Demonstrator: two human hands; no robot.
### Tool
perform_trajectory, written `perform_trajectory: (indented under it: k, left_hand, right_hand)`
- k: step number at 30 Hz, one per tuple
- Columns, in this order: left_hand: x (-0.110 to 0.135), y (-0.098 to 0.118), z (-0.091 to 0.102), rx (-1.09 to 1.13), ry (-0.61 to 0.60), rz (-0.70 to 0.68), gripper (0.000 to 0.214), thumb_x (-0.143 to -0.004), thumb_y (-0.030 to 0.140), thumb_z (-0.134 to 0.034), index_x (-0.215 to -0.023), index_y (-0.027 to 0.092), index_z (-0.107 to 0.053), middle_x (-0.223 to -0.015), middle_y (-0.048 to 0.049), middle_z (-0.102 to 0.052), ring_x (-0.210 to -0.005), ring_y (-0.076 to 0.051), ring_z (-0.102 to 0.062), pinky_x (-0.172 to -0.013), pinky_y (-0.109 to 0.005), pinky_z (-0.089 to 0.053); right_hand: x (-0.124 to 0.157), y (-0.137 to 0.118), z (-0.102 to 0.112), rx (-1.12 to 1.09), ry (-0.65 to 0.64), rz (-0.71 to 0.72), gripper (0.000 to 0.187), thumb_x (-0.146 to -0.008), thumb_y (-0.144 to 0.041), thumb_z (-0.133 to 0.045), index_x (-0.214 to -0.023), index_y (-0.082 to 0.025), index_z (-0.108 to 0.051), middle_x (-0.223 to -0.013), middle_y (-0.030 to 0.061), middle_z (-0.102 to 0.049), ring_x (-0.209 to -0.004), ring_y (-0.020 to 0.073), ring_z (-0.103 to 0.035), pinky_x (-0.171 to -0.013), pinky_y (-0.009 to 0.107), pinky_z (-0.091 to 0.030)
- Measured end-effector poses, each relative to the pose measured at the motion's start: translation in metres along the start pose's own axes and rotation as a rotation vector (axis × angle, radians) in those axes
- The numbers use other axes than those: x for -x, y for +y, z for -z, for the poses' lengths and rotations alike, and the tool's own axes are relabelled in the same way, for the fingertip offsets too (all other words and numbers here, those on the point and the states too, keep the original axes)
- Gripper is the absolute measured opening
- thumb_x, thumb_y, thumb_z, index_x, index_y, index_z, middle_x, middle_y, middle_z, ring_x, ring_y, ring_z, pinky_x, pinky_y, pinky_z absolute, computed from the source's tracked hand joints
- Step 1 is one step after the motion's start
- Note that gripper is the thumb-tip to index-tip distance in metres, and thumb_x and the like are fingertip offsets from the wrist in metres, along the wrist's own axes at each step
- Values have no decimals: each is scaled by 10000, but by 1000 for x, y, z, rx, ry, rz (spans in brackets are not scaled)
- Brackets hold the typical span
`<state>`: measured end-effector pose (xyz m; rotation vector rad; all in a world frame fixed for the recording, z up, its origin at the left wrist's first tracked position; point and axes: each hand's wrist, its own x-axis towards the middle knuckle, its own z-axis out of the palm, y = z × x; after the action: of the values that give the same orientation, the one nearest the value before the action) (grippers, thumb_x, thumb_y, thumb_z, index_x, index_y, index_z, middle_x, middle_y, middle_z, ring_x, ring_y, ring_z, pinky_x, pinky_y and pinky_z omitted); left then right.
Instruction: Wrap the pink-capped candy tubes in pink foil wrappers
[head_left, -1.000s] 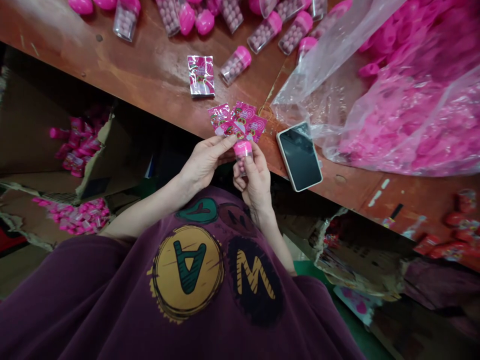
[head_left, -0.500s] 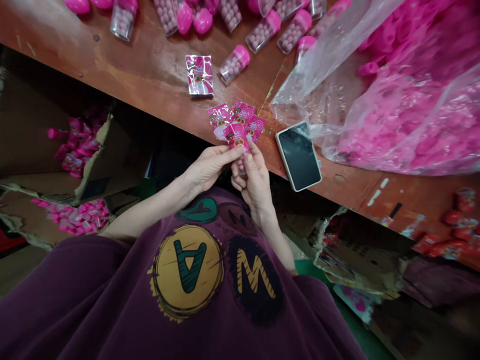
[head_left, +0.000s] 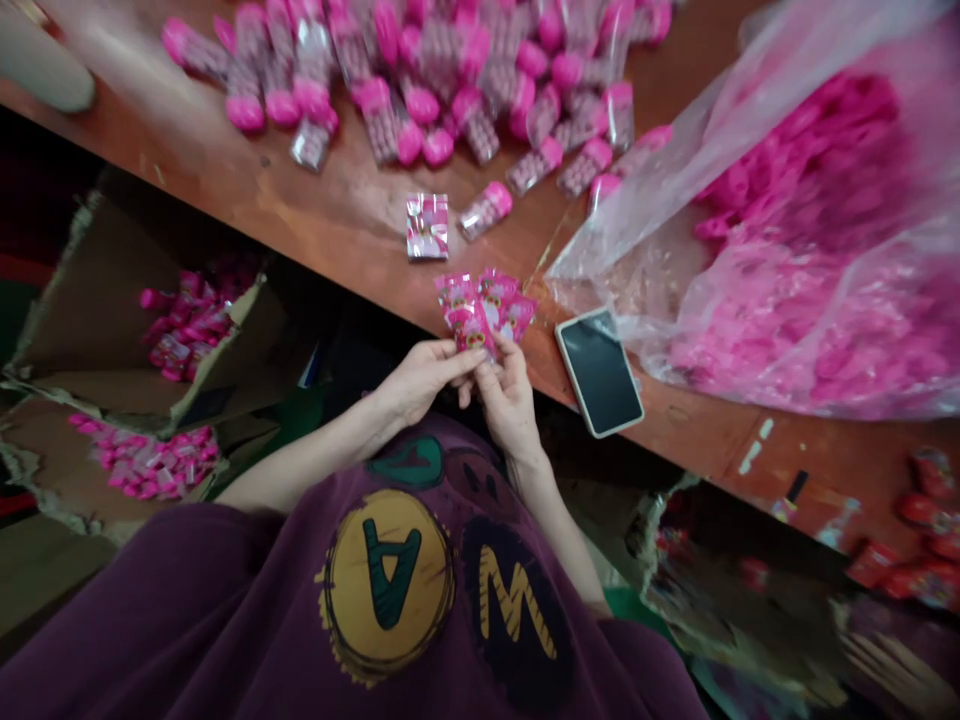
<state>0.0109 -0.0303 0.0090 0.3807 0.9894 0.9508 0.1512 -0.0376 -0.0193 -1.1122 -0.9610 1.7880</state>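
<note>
Both hands meet at the table's front edge. My left hand (head_left: 421, 382) pinches a small printed pink label (head_left: 471, 332) between thumb and fingers. Beside it, my right hand (head_left: 511, 402) is closed on a small candy tube, now almost wholly hidden by the fingers; its thumb is close to the label's lower end. Just beyond the fingertips, several more pink labels (head_left: 498, 288) lie fanned on the wood. A neat stack of shiny printed labels (head_left: 427, 228) rests farther back, next to a clear candy tube (head_left: 484, 211) with a pink cap, lying on its side.
Many pink-capped candy tubes (head_left: 442, 60) crowd the back of the table. A phone (head_left: 600, 372) lies right of my hands, by a plastic bag (head_left: 817, 320) of pink pieces. Cardboard boxes (head_left: 112, 390) stand below left. Red packets (head_left: 911, 580) and another person's hand (head_left: 892, 665) are at right.
My view has shifted, so the table and hands sit lower and more tubes show at the back. The tube in my right hand has become hidden behind the fingers.
</note>
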Motion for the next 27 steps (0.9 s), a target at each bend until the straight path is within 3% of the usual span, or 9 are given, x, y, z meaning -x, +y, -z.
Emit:
perform_trajectory:
  k: [4, 8, 10, 14, 17, 20, 22, 24, 27]
  left_hand:
    - [4, 22, 16, 51, 40, -8, 445, -825, 490, -910, -677, 148, -666, -573, 16, -599, -500, -141, -648, -579, -279, -529]
    - [-2, 69, 54, 98, 292, -247, 371, -846, 486, -900, -900, 143, -769, -963, -96, -838, -825, -182, -803, -901, -334, -630]
    - [-13, 94, 80, 90, 409, -290, 426, -911, 577, -814, -953, 157, -755, -975, -96, -842, -757, -166, -797, -801, -298, -636]
    - [-32, 119, 111, 62, 496, -159, 668, -984, 791, -547, -995, 147, -723, -900, -143, -829, -604, -183, -757, -508, -264, -549]
    - [-32, 105, 98, -20, 491, -146, 664, -986, 779, -547, -955, 138, -716, -804, -131, -802, -588, -185, -747, -488, -248, -518]
    - [-23, 74, 66, -216, 466, -259, 512, -977, 644, -668, -901, 142, -734, -753, -93, -778, -547, -150, -696, -490, -230, -462]
    - [-18, 55, 47, -419, 415, -381, 323, -964, 471, -740, -887, 159, -770, -764, -57, -774, -544, -117, -643, -531, -227, -445]
    - [-18, 41, 35, -601, 346, -481, 163, -942, 318, -759, -863, 181, -800, -757, -23, -755, -576, -106, -601, -595, -232, -447]
    - [-25, 33, 29, -724, 273, -521, 159, -954, 237, -712, -835, 198, -809, -694, 2, -696, -614, -126, -562, -652, -248, -445]
  right_hand:
    - [-17, -7, -14, 110, -92, -24, 521, -1012, -570, -672, -1412, -304, -471, -726, -89, -669, -477, 89, -560, -495, 241, -463]
    - [-51, -39, -14, 491, -95, 190, 356, -1032, -492, -648, -1317, -279, -637, -832, -20, -702, -630, 122, -615, -618, 292, -504]
    - [-75, -58, -12, 639, 30, 291, 280, -1052, -445, -600, -1237, -255, -691, -841, 2, -712, -716, 152, -657, -708, 328, -533]
    - [-126, -79, -26, 919, 153, 401, 268, -1082, -372, -506, -1153, -216, -712, -938, 51, -770, -852, 197, -720, -859, 385, -576]
    - [-154, -80, -43, 1215, 179, 402, 328, -1110, -406, -458, -1178, -199, -703, -1186, 127, -765, -1103, 266, -726, -993, 456, -579]
    - [-171, -76, -39, 1380, 363, 288, 365, -1082, -460, -533, -1266, -169, -653, -1343, 203, -689, -1236, 345, -683, -1064, 570, -559]
    - [-181, -70, -23, 1337, 427, 213, 453, -1036, -518, -617, -1332, -176, -601, -1374, 221, -674, -1262, 381, -675, -1089, 639, -537]
    - [-190, -63, -3, 1214, 377, 237, 530, -1007, -538, -666, -1398, -201, -545, -1395, 205, -678, -1291, 383, -670, -1124, 662, -516]
    - [-205, -54, 16, 1056, 264, 340, 532, -996, -459, -702, -1433, -225, -510, -1367, 147, -695, -1294, 332, -677, -1156, 613, -515]
